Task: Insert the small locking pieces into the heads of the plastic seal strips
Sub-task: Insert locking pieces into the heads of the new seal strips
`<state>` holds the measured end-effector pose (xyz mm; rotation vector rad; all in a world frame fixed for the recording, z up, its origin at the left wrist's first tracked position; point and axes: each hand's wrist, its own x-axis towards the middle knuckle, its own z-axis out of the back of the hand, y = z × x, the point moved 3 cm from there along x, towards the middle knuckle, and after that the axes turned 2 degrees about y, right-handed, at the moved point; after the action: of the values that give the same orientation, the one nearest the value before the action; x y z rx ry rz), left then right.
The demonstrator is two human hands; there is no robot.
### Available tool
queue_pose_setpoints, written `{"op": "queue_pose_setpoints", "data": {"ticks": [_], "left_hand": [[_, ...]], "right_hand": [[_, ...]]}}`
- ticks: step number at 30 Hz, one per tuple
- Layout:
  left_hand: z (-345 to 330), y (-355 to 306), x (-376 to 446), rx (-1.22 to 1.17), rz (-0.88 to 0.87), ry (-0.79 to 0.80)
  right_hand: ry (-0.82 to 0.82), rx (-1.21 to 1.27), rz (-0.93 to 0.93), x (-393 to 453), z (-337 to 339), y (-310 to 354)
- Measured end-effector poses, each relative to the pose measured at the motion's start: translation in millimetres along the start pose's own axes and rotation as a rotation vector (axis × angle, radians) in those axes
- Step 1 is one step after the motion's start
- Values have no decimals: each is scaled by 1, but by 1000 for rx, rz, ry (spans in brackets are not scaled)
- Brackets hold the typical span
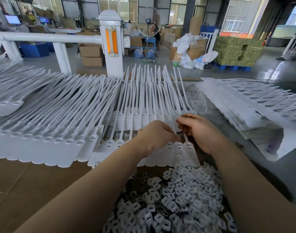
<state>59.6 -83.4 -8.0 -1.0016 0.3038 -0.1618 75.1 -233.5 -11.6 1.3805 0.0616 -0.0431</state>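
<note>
Both hands are working close together over the middle of the bench, which is covered with brown cardboard on the near left. The left hand has its fingers curled, the fingertips drawn together as if pinching something small just above a row of white seal strips lying flat with their heads toward the person; what sits between those fingertips is too small to make out. The right hand is just beside it, fingers also curled, and seems to grip the thin tail of one strip where it rises from its head, though I cannot tell for sure how firmly. Right in front of the person, between the two forearms, lies a heap of small locking pieces, white squarish bits each with a slot, some dark ones mixed in. A second row of strips lies behind the hands, tails fanning away toward the far edge. To the left a long overlapping bank of strips runs across the bench, and to the right another stack rests at an angle beside some clear plastic film. Beyond the bench stands a white railing post with an orange reflector, and farther off there are cardboard boxes, a standing fan and a pallet of green cartons.
</note>
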Motion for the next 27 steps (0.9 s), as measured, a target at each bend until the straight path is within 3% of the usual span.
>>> {"op": "queue_pose_setpoints", "data": {"ticks": [9, 27], "left_hand": [[-6, 0, 5, 247, -3, -71], [-4, -3, 4, 227, -2, -43]], "right_hand": [[40, 25, -17, 2, -2, -1], [25, -47, -14, 1, -3, 0]]}}
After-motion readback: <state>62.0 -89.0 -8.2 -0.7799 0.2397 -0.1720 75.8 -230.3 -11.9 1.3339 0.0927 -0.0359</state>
